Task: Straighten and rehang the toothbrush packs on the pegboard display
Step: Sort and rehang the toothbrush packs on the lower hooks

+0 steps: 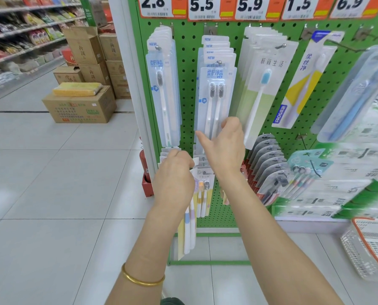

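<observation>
Evidently the job is about midway. At the upper left of the pegboard (pixel 188 84), the single-brush packs (pixel 165 91) hang plumb on their peg. Beside them the twin-brush packs (pixel 214 95) sit in a stepped stack, headers not yet flush. Further right on the pegboard the pale green pack (pixel 258 89) hangs tilted, so I judge that row still needs squaring.

Low on the pegboard's left edge, the left hand (pixel 174 172) grips the card tops of the lower packs (pixel 202 194), fingers clenched round them. The right hand (pixel 225 148) is at the bottom edge of the twin-brush packs, thumb stretched out and fingers curled; whether they actually grasp the plastic I cannot tell.

All the packs are glossy clear blisters over flat card, long and narrow. The pegboard is perforated green sheet, and the pegs (pixel 284 45) are thin wire with ball tips.
</observation>
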The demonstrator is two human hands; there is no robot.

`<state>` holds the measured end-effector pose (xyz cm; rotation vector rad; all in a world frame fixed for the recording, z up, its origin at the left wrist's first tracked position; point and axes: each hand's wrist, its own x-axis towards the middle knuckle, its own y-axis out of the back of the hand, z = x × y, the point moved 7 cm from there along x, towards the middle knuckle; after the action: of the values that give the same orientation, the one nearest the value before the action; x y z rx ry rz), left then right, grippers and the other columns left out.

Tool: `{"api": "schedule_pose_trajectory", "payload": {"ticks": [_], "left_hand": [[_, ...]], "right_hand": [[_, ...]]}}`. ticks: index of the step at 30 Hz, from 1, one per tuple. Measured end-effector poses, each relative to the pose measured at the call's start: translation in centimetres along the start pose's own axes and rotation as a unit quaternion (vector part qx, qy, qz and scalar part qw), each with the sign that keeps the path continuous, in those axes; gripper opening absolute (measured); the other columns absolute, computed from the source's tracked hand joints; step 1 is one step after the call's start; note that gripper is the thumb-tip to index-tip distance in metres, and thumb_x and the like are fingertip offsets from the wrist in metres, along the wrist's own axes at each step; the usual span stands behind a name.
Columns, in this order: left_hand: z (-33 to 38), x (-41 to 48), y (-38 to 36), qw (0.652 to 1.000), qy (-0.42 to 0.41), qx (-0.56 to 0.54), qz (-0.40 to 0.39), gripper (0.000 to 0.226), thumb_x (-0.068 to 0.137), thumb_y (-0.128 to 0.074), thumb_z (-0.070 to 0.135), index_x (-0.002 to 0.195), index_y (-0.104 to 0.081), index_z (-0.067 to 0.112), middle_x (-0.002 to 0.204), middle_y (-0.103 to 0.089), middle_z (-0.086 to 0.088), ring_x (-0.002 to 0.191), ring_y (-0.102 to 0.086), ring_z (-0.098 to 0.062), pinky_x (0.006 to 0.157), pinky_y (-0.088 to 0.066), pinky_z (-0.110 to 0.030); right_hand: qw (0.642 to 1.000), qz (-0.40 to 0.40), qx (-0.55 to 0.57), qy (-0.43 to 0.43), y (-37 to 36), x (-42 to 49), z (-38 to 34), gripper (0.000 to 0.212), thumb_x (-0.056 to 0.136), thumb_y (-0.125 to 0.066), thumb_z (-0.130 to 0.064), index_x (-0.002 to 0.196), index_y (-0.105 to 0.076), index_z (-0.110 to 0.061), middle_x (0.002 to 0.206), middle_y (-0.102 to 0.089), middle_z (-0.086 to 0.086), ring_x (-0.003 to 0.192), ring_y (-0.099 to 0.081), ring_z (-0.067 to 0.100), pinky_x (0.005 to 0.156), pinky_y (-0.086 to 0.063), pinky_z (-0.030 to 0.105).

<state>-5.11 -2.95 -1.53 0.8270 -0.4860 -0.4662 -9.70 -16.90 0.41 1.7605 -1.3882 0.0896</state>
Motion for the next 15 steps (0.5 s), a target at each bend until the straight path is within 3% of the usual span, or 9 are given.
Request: {"api": "schedule_pose_trajectory", "payload": {"ticks": [4,7,10,12,14,15], "left_hand": [[0.2,0.2,-0.3,0.997,-0.010,-0.076,-0.001,0.039,0.083,-0.040,-0.012,0.100,-0.063,0.014,0.119,-0.054,0.001,0.103,-0.048,-0.007,0.078,-0.034,-0.020],[0.2,0.5,-0.5,0.989,0.004,-0.147,-0.006,0.039,0.085,-0.040,-0.010,0.095,-0.064,0.019,0.118,-0.056,0.003,0.099,-0.045,-0.003,0.074,-0.031,-0.011],[0.2,0.7,-1.4,0.975,0.037,-0.219,-0.017,0.039,0.085,-0.039,-0.009,0.095,-0.065,0.019,0.112,-0.055,0.009,0.096,-0.053,-0.008,0.062,-0.039,-0.012],[-0.1,0.9,-2.5,0.963,0.064,-0.260,-0.028,0.040,0.085,-0.038,-0.008,0.096,-0.064,0.021,0.107,-0.055,0.008,0.083,-0.055,-0.005,0.056,-0.042,-0.010],[-0.3,1.0,-4.0,0.949,0.089,-0.299,-0.037,0.040,0.085,-0.038,-0.005,0.093,-0.062,0.027,0.104,-0.060,0.000,0.066,-0.055,-0.013,0.051,-0.045,-0.026],[-0.3,1.0,-4.7,0.946,0.096,-0.308,-0.036,0.038,0.087,-0.040,-0.002,0.093,-0.062,0.028,0.102,-0.062,-0.002,0.062,-0.054,-0.014,0.051,-0.044,-0.026]], "right_hand": [[1.000,-0.003,0.008,0.020,1.3,-1.3,0.8,0.043,0.083,-0.068,-0.034,0.104,-0.044,-0.004,0.099,-0.046,0.006,0.088,-0.044,0.024,0.067,-0.030,0.028],[0.998,-0.023,0.056,0.016,2.0,-3.6,2.6,0.025,0.089,-0.060,-0.024,0.104,-0.051,-0.006,0.101,-0.053,0.005,0.090,-0.049,0.021,0.073,-0.037,0.029],[0.979,-0.126,0.144,-0.072,1.5,-5.8,5.9,0.018,0.095,-0.050,-0.029,0.091,-0.058,-0.014,0.084,-0.059,-0.004,0.078,-0.055,0.013,0.073,-0.045,0.032],[0.953,-0.203,0.196,-0.111,1.1,-7.5,7.1,0.029,0.098,-0.045,-0.027,0.076,-0.053,-0.010,0.069,-0.051,-0.004,0.063,-0.045,0.005,0.063,-0.038,0.021],[0.933,-0.238,0.236,-0.130,1.3,-8.7,7.5,0.036,0.100,-0.043,-0.024,0.070,-0.045,-0.004,0.067,-0.041,-0.001,0.060,-0.035,0.005,0.057,-0.030,0.020],[0.927,-0.249,0.248,-0.133,1.4,-9.1,7.7,0.037,0.100,-0.043,-0.021,0.071,-0.044,0.002,0.069,-0.040,0.003,0.062,-0.035,0.006,0.057,-0.030,0.021]]}}
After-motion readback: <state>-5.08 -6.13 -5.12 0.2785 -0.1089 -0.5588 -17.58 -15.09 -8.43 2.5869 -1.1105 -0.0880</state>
